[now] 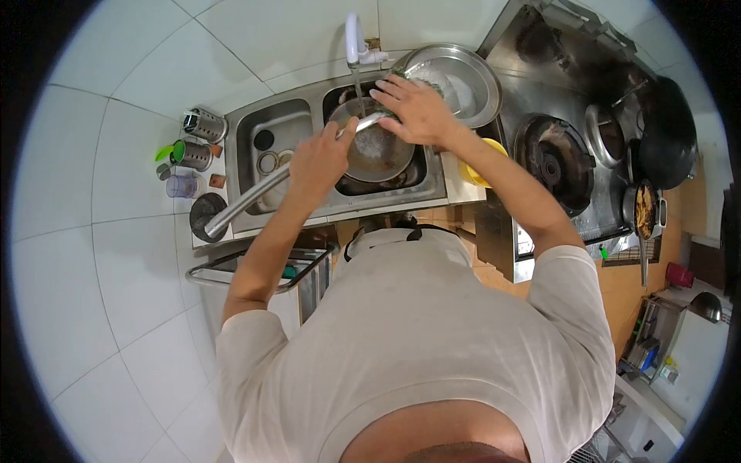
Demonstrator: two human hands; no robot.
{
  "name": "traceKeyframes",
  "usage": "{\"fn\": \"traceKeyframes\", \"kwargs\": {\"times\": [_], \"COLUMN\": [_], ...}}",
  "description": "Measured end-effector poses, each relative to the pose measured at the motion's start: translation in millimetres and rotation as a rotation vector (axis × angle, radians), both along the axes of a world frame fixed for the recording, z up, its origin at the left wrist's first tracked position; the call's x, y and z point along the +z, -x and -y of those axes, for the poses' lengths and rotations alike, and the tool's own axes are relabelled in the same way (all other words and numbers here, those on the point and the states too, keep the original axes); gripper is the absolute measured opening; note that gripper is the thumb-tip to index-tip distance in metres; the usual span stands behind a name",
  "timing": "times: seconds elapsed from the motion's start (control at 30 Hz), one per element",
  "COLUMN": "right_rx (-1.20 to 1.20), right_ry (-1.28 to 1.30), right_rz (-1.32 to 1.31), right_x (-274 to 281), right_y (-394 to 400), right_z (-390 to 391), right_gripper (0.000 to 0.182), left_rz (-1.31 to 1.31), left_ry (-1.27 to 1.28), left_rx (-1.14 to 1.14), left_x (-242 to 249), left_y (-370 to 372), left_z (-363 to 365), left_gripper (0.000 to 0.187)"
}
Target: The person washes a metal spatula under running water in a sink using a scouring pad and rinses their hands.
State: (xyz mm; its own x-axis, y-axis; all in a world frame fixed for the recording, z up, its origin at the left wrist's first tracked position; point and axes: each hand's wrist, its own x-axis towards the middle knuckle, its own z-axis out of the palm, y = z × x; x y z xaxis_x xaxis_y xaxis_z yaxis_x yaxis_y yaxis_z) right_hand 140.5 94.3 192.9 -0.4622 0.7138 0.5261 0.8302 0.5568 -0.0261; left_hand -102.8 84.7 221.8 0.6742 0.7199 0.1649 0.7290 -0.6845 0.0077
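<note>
My left hand (318, 163) is wrapped around a long metal-handled utensil (258, 190), its thick handle end sticking out past the left side of the sink. At the far end of the utensil, my right hand (417, 112) curls over a dark green scouring pad (399, 72), mostly hidden under the palm and fingers. The utensil's head is hidden there too. Below both hands, a round metal pan (378, 158) with cloudy water sits in the right sink basin. Water runs from the white faucet (353, 38) beside my right fingers.
Behind my right hand stands a wide metal basin (486, 77); a yellow container (485, 160) is under my right forearm. The left sink basin (255, 127) holds ring-shaped items. Utensil holders (193, 154) stand left. A stove burner (554, 162), wok (668, 131) and food-filled pan (645, 208) are right.
</note>
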Motion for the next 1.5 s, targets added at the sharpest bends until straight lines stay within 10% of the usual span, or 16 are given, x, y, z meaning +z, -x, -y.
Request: {"fn": "traceKeyframes", "kwargs": {"times": [0.3,0.6,0.73,0.87,1.23,1.5], "right_rx": [-0.077,-0.568,-0.319,-0.113,-0.719,-0.589], "right_ry": [0.191,-0.051,-0.131,0.025,0.476,0.690], "right_rz": [0.276,-0.252,-0.089,0.036,-0.213,0.108], "right_x": [3.9,-14.3,-46.7,-56.2,-98.5,-135.5], "right_y": [-23.0,-6.0,38.0,25.9,-81.3,-98.5], "right_z": [-47.4,-64.0,-33.9,-16.7,-69.5,-103.0], "right_gripper": [0.047,0.026,0.034,0.038,0.030,0.030], "left_rz": [-0.032,0.013,-0.057,-0.082,-0.078,-0.114], "left_ry": [-0.029,0.070,0.117,0.161,0.224,0.147], "left_rx": [-0.060,0.097,0.084,0.091,0.159,0.159], "left_x": [3.6,6.0,1.5,-16.8,-28.1,-71.4], "left_y": [4.5,22.3,26.0,43.5,68.1,42.6], "left_z": [-1.8,-3.4,-8.0,-7.6,-7.1,-35.2], "left_gripper": [0.050,0.047,0.048,0.047,0.041,0.033]}}
